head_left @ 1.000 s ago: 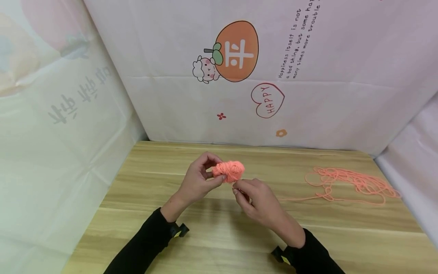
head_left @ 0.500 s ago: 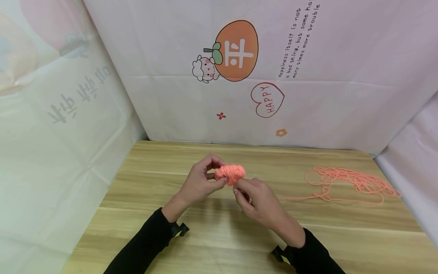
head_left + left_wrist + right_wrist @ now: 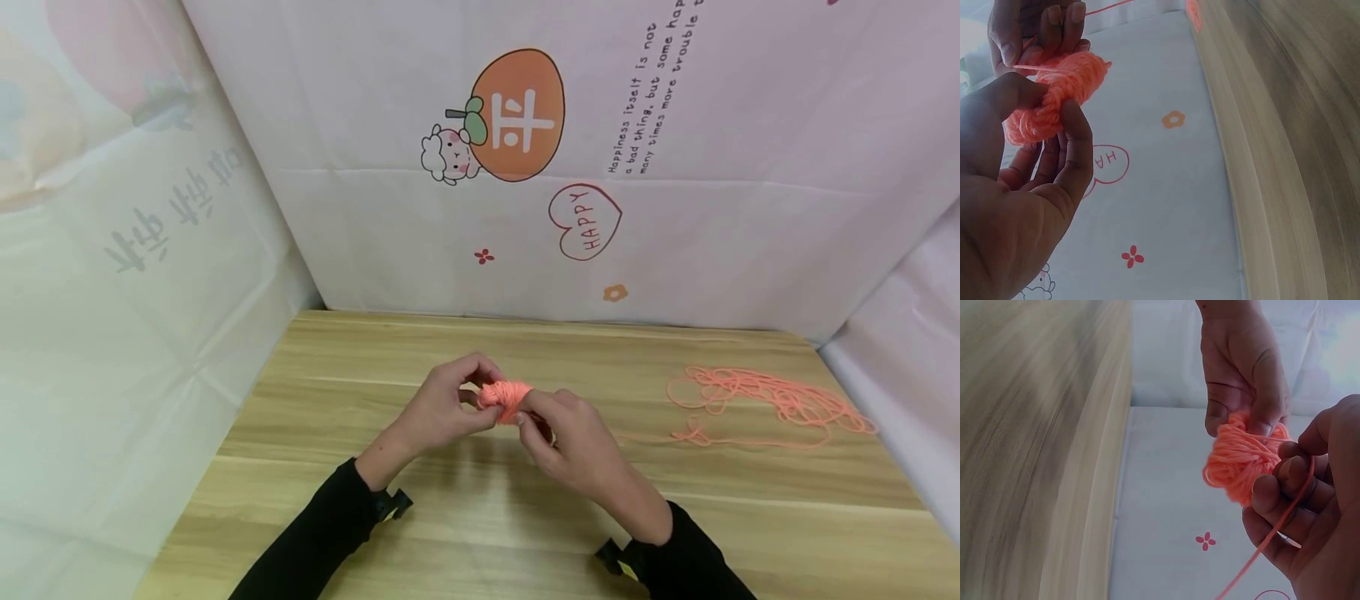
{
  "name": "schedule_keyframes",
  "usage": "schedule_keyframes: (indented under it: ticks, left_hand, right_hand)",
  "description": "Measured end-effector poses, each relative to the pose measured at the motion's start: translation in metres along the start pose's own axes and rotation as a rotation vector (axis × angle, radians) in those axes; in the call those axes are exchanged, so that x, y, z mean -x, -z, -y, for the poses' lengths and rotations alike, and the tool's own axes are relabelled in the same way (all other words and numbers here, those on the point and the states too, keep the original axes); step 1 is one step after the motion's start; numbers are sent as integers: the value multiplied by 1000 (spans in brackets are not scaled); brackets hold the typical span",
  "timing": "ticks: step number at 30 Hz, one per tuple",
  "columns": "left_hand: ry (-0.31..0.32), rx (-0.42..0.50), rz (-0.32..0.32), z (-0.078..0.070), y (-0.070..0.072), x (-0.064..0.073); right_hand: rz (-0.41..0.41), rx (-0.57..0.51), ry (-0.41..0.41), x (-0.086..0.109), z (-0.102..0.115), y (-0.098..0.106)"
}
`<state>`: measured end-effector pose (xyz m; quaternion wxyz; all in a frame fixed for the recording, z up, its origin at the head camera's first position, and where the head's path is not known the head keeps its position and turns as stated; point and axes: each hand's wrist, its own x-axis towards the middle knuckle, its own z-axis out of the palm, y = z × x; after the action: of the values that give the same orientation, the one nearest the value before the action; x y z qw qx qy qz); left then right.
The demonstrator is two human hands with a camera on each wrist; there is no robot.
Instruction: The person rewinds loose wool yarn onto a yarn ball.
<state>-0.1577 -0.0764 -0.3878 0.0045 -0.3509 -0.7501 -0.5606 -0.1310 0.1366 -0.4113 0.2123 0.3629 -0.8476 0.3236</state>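
Note:
A small ball of coral yarn [image 3: 504, 400] is held above the table by my left hand [image 3: 444, 402], thumb and fingers gripping its left end. In the left wrist view the wound strands of the yarn ball [image 3: 1060, 100] show between thumb and fingers. My right hand [image 3: 573, 437] is close against the ball's right side and pinches the loose yarn strand [image 3: 1285, 515] between thumb and forefinger. That strand crosses the curled fingers in the right wrist view and trails downward. Part of the ball's right end is hidden behind the right hand in the head view.
A loose tangle of the same yarn [image 3: 772, 396] lies on the wooden table [image 3: 360, 542] at the right, a thin strand running from it toward my right hand. A white printed sheet [image 3: 375, 242] stands behind the table, with more white sheeting on both sides.
The yarn ball has tipped and come down toward me and the right hand, the left hand following. The right hand has barely moved. The small loop of strand by the tangle has shifted left.

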Motion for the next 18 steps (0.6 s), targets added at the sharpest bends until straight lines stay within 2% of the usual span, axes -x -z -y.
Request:
schedule_keyframes:
  ticks: [3, 10, 18]
  left_hand:
    - [-6, -20, 23, 3, -1, 0]
    - [-1, -102, 99, 34, -4, 2]
    - [1, -151, 185, 39, -6, 2]
  right_hand:
    - [-6, -3, 0, 0, -1, 1]
    - [-20, 6, 7, 0, -2, 3]
    - [-16, 33, -15, 1, -3, 3]
